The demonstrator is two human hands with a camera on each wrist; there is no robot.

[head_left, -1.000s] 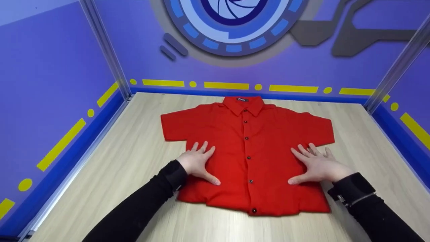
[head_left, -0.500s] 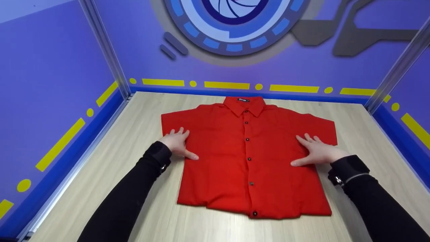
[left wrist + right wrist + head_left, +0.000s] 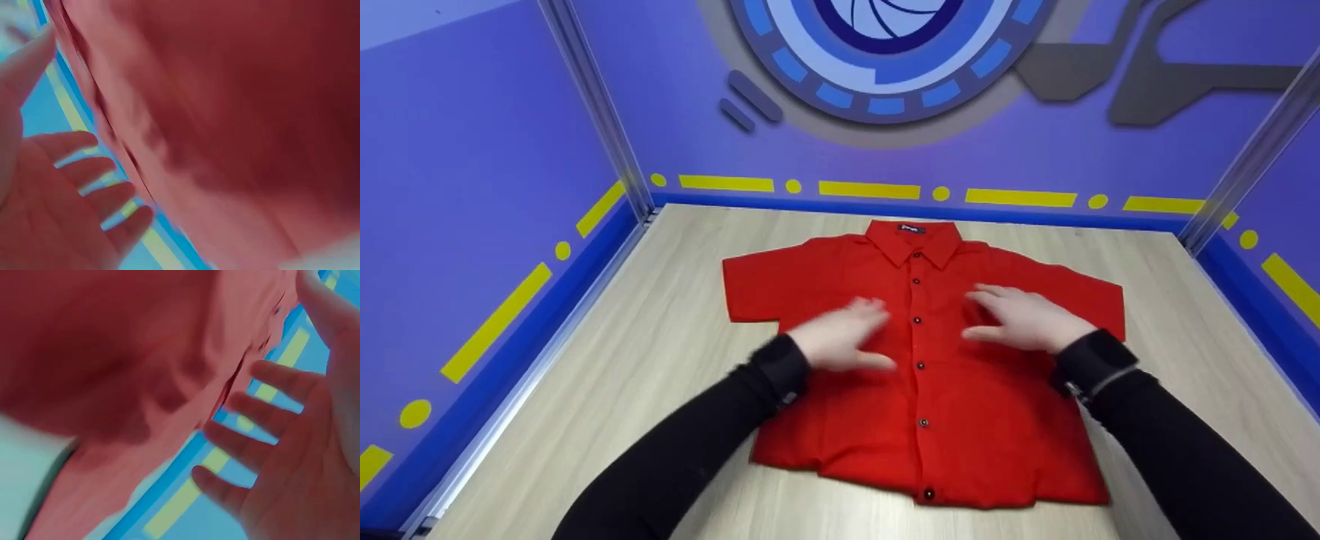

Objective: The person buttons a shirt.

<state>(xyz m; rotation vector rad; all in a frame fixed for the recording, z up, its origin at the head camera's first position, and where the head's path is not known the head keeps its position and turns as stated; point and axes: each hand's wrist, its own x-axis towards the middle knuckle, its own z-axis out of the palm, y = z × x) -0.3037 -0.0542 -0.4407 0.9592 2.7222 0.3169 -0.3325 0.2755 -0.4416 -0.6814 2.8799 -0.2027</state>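
Observation:
A red short-sleeved button-up shirt [image 3: 870, 420] lies front side up on the wooden table, its collar at the far side and its sleeves spread out. Over the left half of its chest is my left hand [image 3: 844, 335], blurred by motion, with fingers and thumb spread apart. My right hand [image 3: 1020, 319] hovers over the right half of the chest in the same way. Both wrist views show an opened palm, the left fingers [image 3: 93, 169] and the right fingers [image 3: 247, 416] apart from the cloth. Neither hand holds anything.
The pale wooden table [image 3: 660, 360] carries the shirt. Behind it stands a purple-blue wall panel [image 3: 825, 150] with yellow marks, and side panels rise left and right. Metal posts [image 3: 604, 112] mark the back corners. Black sleeves cover both forearms.
Both hands first slid up along the shirt's sides toward the sleeves. Since then they have lifted off and moved inward over the chest. The shirt has shifted slightly toward me.

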